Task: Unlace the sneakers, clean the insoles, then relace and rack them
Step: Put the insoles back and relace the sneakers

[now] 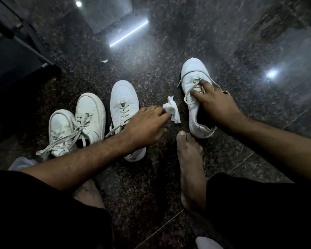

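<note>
Four white sneakers sit on the floor; the left hand pinches a wipe, the right hand grips one sneaker, so wiping inside probably comes next.

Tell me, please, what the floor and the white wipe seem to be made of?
The floor looks like polished dark granite: speckled grain, mirror-like light reflections. The white wipe, pinched by the left hand, looks like thin tissue or nonwoven cloth: limp and crumpled; which, I cannot tell.

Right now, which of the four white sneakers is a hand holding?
The far-right sneaker, apart from the others: the right hand grips it with fingers at its laces. The other three sneakers sit untouched; the left hand pinches a white wipe.
</note>
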Tool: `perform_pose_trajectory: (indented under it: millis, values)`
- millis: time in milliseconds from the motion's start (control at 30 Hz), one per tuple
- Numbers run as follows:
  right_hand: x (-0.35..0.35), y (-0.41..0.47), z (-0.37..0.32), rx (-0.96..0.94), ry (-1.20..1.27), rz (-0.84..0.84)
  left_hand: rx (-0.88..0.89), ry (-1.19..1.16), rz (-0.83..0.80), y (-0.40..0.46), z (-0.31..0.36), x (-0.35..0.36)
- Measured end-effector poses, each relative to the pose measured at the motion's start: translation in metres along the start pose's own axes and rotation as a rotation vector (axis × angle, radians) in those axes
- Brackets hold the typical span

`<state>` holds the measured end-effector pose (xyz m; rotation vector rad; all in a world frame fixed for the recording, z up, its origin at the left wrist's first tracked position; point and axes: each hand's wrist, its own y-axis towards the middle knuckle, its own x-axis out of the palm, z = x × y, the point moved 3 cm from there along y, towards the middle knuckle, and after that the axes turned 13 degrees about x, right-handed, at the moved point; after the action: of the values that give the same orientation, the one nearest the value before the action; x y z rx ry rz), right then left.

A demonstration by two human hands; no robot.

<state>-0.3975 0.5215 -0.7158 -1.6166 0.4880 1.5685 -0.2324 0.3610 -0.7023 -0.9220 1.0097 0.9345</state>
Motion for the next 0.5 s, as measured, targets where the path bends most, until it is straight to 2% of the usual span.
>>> perform_pose_trajectory:
  millis: [100,333,400,500]
  values:
    - [-0.002,0.007,-0.002,-0.039,0.026,0.033,-0.003,-0.004,-0.009,-0.004,-0.002,-0.002]
    - [-0.031,0.011,-0.005,-0.031,0.070,0.004,0.087,0.101,-0.297,-0.022,0.000,0.013]
    - [-0.046,0.009,-0.012,-0.047,0.093,0.093,0.072,0.143,-0.363,-0.030,-0.007,0.017]
    - [-0.070,0.006,-0.034,-0.125,0.146,0.253,0.064,0.168,-0.344,-0.040,-0.018,0.024]
